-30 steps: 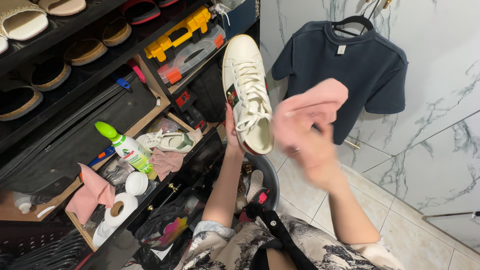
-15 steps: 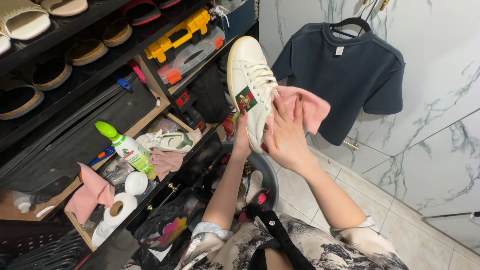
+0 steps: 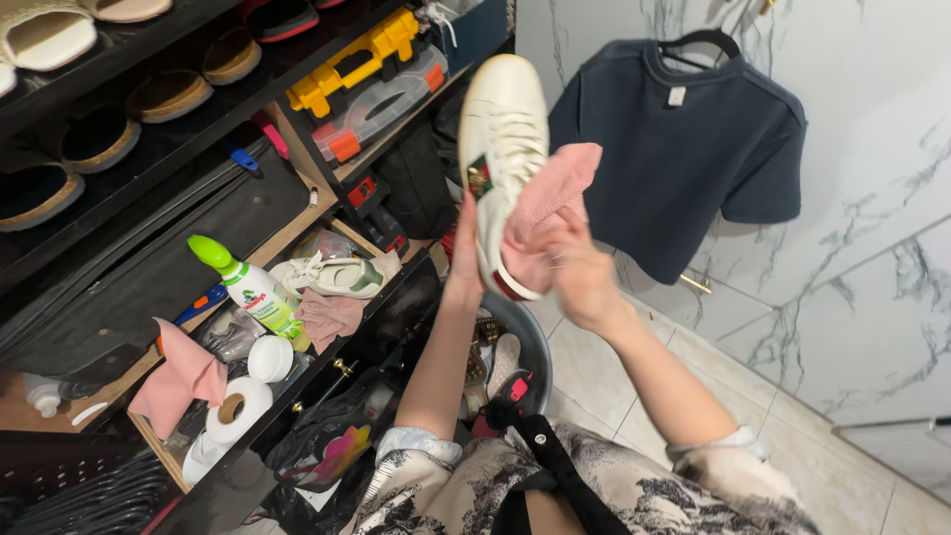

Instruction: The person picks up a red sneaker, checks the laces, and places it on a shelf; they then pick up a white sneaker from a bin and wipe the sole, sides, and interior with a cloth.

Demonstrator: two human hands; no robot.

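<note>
Here the left hand point(image 3: 466, 260) is raised at the end of a bare forearm that rises from the lap, fingers pointing up behind the shoe point(image 3: 502, 159), thumb side toward the camera. Its grip is clenched on the shoe's heel end, holding it upright in the air with the toe highest. The right hand point(image 3: 578, 269) comes in from the right on an outstretched forearm, wrist slightly bent, palm turned toward the shoe. Its fingers grasp a pink cloth point(image 3: 548, 208) and press it flat on the shoe's side; the hand is a little blurred.

The shoe is a white low sneaker with white laces, a pale sole edge and a green and red stripe on its side. A dark red patch shows at the heel. It hangs in front of the shelves point(image 3: 297, 213), just left of a dark shirt point(image 3: 684, 168) on a hanger against the marble wall. The cloth covers the lower right side of the shoe and rises to a folded corner beside the laces.

On the shelf to the left stand a spray bottle point(image 3: 253, 290) with a green cap, a second white sneaker point(image 3: 332, 275), another pink rag point(image 3: 183, 374) and a tape roll point(image 3: 238, 408). A yellow toolbox point(image 3: 347, 64) sits higher up, with sandals point(image 3: 99, 134) in the top rows. A dark basin point(image 3: 535, 342) lies below the hands on the tiled floor.
</note>
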